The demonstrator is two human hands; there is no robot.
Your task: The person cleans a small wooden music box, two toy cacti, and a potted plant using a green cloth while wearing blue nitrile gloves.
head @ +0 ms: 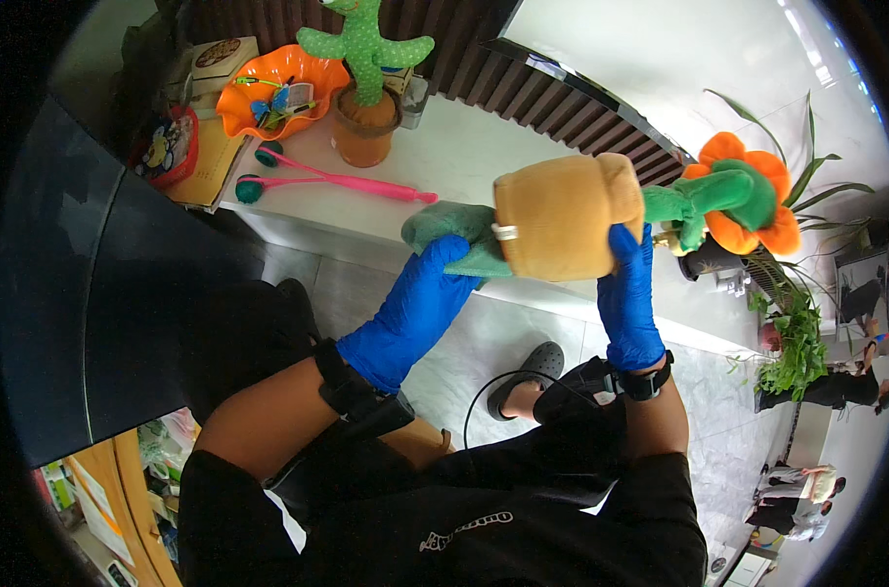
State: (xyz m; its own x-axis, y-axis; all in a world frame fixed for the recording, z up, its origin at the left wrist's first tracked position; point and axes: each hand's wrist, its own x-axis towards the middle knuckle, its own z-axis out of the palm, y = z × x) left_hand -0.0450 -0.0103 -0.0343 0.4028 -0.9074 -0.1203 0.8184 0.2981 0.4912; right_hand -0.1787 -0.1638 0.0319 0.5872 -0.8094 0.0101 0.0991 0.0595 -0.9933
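A plush sunflower-like toy in a tan fabric pot (558, 220) is held sideways above the edge of a white counter (459, 147). Its orange-petalled head (785, 191) and green stem point to the right. My right hand (631, 301), in a blue glove, grips the pot near its rim, thumb on the near side. Also blue-gloved, my left hand (419, 312) holds a green cloth (455, 220) against the pot's bottom end, beside a small white tag. The fingers under the cloth are hidden.
On the counter are a plush cactus (367, 132), a wavy orange bowl (232, 110) with small items, and a pink two-headed massage hammer (349, 182). A television (598, 88) stands behind. Potted plants (793, 359) are right; a dark cabinet (41, 293) is left. Several people stand far right.
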